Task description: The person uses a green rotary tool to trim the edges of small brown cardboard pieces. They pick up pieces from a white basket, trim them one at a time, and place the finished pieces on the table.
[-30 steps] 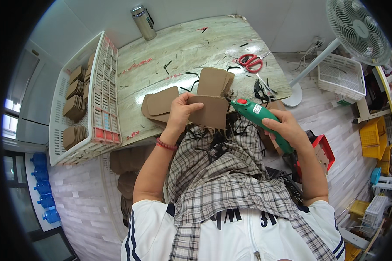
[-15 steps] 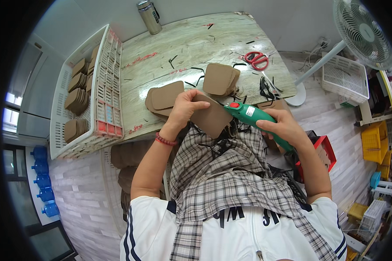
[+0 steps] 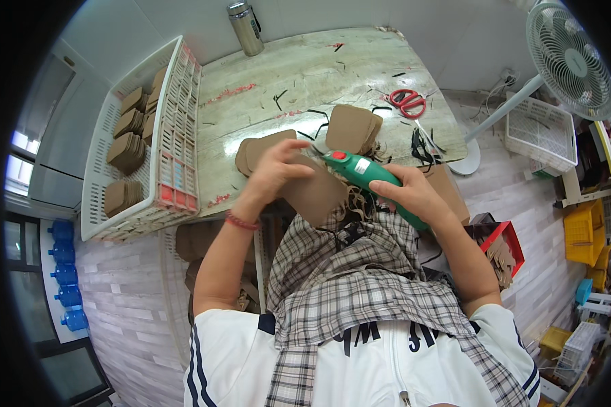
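The left hand point(image 3: 275, 173) is blurred, its thumb and fingers parted, at the left edge of a brown piece point(image 3: 319, 195); I cannot tell whether it grips that piece. The right hand point(image 3: 411, 193) is closed around the green body of a cutter point(image 3: 354, 169), the thumb lying along its top. The cutter points left and away, its tip near the far edge of the piece. The piece is tilted above the lap, just past the near edge of the counter point(image 3: 237, 112), and ragged trimmings point(image 3: 354, 202) lie beside it on the plaid apron point(image 3: 366, 298).

Just beyond the hands, a stack point(image 3: 346, 127) of similar brown pieces sits on the counter, with a lower pile point(image 3: 271, 144) to its left, partly behind the left hand. Dark scraps point(image 3: 421, 148) lie to the right of the stack, near red-handled scissors point(image 3: 407, 104). On the left, a white crate point(image 3: 176, 156) holds more bundles point(image 3: 127, 152) of brown pieces. A steel flask point(image 3: 246, 30) stands at the far left edge. To the right of the right forearm, a red box point(image 3: 514, 256) contains brown offcuts point(image 3: 499, 258); farther right stands a fan point(image 3: 576, 62).
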Tool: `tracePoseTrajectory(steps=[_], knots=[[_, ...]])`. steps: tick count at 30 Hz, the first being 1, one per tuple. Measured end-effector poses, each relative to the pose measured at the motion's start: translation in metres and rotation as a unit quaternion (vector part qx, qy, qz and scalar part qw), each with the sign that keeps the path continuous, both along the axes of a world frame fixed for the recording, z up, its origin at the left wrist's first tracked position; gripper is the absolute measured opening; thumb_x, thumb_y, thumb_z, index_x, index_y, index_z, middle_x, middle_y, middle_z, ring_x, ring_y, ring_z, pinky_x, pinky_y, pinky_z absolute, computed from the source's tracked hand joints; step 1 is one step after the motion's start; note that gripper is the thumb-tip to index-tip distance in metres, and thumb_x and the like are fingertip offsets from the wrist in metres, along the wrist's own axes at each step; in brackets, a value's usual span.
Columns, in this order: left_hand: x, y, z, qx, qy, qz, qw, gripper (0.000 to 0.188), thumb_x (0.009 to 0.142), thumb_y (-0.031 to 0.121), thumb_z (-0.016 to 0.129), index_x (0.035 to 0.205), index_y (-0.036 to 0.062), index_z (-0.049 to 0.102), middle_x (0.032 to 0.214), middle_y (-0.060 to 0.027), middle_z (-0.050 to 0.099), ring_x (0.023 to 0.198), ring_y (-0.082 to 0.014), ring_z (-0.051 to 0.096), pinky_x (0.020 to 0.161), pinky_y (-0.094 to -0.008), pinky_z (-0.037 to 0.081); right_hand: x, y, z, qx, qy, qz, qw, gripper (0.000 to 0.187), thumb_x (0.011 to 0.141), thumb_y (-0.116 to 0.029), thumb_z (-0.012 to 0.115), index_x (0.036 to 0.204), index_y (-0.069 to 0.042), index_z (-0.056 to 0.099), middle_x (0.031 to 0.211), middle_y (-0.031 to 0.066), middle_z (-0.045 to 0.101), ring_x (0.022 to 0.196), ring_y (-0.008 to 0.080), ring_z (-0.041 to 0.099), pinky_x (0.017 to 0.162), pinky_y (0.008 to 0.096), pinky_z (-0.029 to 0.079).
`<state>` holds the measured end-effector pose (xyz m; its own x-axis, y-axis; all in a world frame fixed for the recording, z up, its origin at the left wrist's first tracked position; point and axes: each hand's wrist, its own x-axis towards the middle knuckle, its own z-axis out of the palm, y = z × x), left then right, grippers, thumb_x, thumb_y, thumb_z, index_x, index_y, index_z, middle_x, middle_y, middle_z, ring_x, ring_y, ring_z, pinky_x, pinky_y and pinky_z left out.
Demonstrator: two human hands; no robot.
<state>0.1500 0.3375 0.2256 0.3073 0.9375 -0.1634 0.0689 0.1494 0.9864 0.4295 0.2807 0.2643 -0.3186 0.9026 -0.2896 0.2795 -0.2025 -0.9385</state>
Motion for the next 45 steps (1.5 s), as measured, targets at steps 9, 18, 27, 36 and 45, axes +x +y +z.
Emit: tracePoseTrajectory(steps=[9,18,27,36,45], knots=[[0.015,0.038,-0.031,0.399,0.555,0.187,0.705,0.057,0.084,0.038,0.062,0.122,-0.0036,0.055,0.135,-0.0220,0.043,0.132,-0.0362,0.028,0.111,-0.0463,0.019,0.043,-0.025,-0.016,-0.006,-0.001,-0.146,0.989,0.032,0.087,-0.028,0.064,0.101,0.000,0.062,0.069,0.0026,0.060,0.053,0.0058,0.051,0.049,0.0211,0.042],[0.115,0.041,-0.061,0.331,0.388,0.250,0.823,0.042,0.068,0.026,0.076,0.093,-0.0008,0.056,0.137,-0.0242,0.038,0.137,-0.0398,0.017,0.112,-0.0522,0.010,0.058,-0.041,-0.028,0.016,0.014,-0.202,0.979,0.030,0.088,-0.031,0.063,0.096,-0.001,0.061,0.070,0.0022,0.059,0.052,0.0061,0.051,0.048,0.0211,0.040],[0.132,0.031,-0.043,0.029,-0.395,0.290,0.871,0.017,0.087,-0.001,0.062,0.095,0.0040,0.048,0.096,-0.0047,0.059,0.087,-0.0128,0.058,0.079,-0.0278,0.050,0.043,-0.050,-0.025,0.051,0.021,-0.234,0.971,0.031,0.089,-0.029,0.063,0.100,-0.001,0.062,0.070,0.0022,0.059,0.052,0.0057,0.051,0.048,0.0210,0.040],[0.147,0.025,-0.021,-0.090,-0.591,0.200,0.776,0.031,0.089,-0.003,0.055,0.120,0.0004,0.049,0.120,-0.0103,0.057,0.111,-0.0231,0.055,0.101,-0.0368,0.045,0.033,-0.052,-0.008,0.066,0.040,-0.242,0.967,0.028,0.089,-0.027,0.064,0.098,-0.001,0.062,0.070,0.0020,0.059,0.053,0.0052,0.050,0.048,0.0202,0.040],[0.159,0.026,-0.027,-0.123,-0.644,0.199,0.729,0.032,0.091,-0.001,0.053,0.122,0.0041,0.048,0.121,-0.0107,0.056,0.111,-0.0259,0.056,0.099,-0.0405,0.047,0.027,-0.056,-0.004,0.068,0.045,-0.250,0.965,0.029,0.090,-0.029,0.063,0.100,-0.001,0.061,0.071,0.0019,0.059,0.054,0.0053,0.050,0.050,0.0199,0.040]])
